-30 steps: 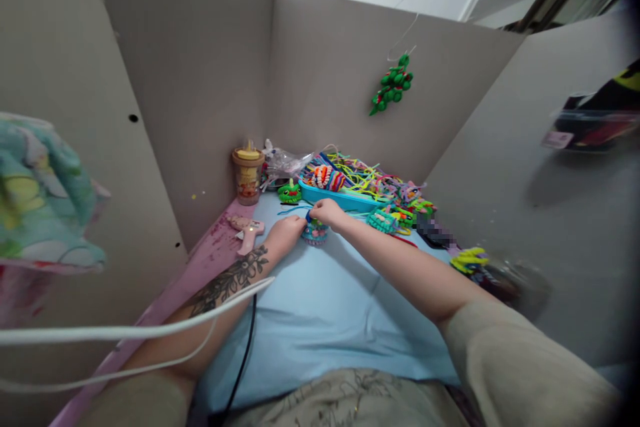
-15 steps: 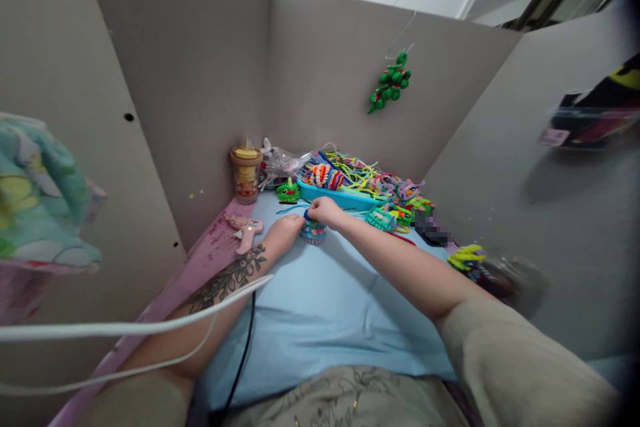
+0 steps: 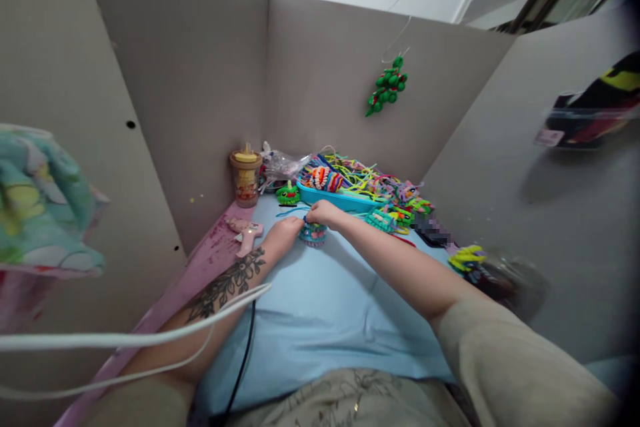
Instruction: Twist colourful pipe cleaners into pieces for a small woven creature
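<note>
A small fuzzy round piece (image 3: 315,235) in teal, pink and lilac, seemingly made of pipe cleaners, stands on the light blue cloth. At its upper left edge my left hand (image 3: 286,233) has its fingertips closed together. My right hand (image 3: 324,213) pinches from above at the same spot, its fingers pressed round a dark blue bit that looks like a pipe cleaner. The two sets of fingertips almost meet there. A thin blue strand (image 3: 290,212) lies just behind my hands. Most of what sits between the fingers is hidden.
A blue tray (image 3: 345,200) of colourful pipe cleaners stands behind my hands, with a green fuzzy figure (image 3: 288,194) beside it. Left are a pink glue gun (image 3: 249,237) and a lidded cup (image 3: 246,180). White cables (image 3: 150,339) cross my left forearm. Grey panels (image 3: 340,80) enclose the table.
Both hands stay at the fuzzy piece, and less of the dark blue bit shows between the fingertips. The whole view has shifted slightly.
</note>
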`<state>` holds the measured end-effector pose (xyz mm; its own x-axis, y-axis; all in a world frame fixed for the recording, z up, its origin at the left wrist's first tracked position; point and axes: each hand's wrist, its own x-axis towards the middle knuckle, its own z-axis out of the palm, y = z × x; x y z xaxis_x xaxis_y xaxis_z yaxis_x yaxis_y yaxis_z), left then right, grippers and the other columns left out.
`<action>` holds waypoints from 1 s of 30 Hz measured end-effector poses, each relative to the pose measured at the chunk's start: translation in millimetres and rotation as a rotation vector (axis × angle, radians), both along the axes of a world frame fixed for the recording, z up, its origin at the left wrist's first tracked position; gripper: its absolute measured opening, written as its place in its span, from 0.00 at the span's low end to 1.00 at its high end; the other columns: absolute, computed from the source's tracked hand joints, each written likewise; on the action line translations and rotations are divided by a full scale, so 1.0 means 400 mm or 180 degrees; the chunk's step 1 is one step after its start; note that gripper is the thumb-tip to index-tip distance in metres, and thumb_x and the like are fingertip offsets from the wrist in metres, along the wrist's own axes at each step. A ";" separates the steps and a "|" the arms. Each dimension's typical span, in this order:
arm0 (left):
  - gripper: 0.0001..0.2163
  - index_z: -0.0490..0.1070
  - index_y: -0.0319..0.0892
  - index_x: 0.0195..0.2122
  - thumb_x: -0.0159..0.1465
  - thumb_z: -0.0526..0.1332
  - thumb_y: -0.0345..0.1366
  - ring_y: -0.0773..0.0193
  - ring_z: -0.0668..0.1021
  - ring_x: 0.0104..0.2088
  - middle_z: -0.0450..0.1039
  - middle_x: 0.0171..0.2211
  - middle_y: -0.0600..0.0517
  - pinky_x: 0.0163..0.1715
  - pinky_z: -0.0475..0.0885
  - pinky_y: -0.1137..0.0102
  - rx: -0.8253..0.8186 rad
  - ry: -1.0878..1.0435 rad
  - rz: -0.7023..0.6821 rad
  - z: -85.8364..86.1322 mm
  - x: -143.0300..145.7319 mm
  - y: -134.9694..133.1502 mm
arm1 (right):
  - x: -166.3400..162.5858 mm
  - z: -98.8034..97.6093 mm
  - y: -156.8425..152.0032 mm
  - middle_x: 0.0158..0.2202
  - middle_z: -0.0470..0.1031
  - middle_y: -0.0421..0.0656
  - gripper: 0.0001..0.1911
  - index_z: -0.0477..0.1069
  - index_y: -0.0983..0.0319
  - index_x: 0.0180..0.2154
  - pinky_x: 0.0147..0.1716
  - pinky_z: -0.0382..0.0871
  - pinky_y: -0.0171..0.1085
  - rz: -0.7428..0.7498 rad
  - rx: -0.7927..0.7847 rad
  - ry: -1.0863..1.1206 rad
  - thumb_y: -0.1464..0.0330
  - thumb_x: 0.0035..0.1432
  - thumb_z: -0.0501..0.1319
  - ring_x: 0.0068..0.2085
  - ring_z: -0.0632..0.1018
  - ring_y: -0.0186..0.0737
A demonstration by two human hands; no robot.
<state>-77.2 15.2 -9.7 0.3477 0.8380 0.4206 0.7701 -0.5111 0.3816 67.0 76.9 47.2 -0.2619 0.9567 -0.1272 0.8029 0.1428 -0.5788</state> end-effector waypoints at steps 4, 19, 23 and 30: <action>0.10 0.71 0.42 0.36 0.61 0.50 0.31 0.60 0.73 0.37 0.72 0.34 0.48 0.41 0.65 0.69 0.0027 0.0049 -0.0004 -0.007 0.000 0.006 | -0.002 -0.001 -0.004 0.16 0.65 0.38 0.03 0.72 0.67 0.22 0.15 0.55 0.27 0.0057 0.0016 -0.0021 0.73 0.38 0.60 0.17 0.64 0.28; 0.11 0.74 0.42 0.38 0.57 0.55 0.31 0.60 0.76 0.38 0.77 0.37 0.50 0.38 0.68 0.69 -0.0115 -0.0713 0.0394 0.003 -0.007 0.000 | 0.043 0.026 0.007 0.31 0.77 0.42 0.11 0.75 0.65 0.34 0.28 0.65 0.27 0.0737 0.0417 -0.0060 0.75 0.46 0.60 0.30 0.75 0.34; 0.09 0.75 0.42 0.36 0.57 0.57 0.31 0.60 0.76 0.36 0.77 0.34 0.50 0.38 0.68 0.69 0.0010 -0.0493 0.0120 0.002 0.002 -0.004 | 0.047 0.008 -0.017 0.37 0.77 0.43 0.13 0.73 0.64 0.38 0.28 0.67 0.27 0.0746 0.0395 -0.0215 0.74 0.46 0.60 0.30 0.77 0.34; 0.08 0.75 0.41 0.32 0.57 0.56 0.29 0.62 0.76 0.33 0.77 0.31 0.50 0.36 0.68 0.70 0.0191 -0.0377 -0.0031 -0.011 0.005 -0.002 | 0.036 -0.023 -0.034 0.18 0.72 0.38 0.02 0.68 0.63 0.29 0.15 0.66 0.29 0.0453 -0.0349 0.0358 0.72 0.50 0.58 0.18 0.75 0.35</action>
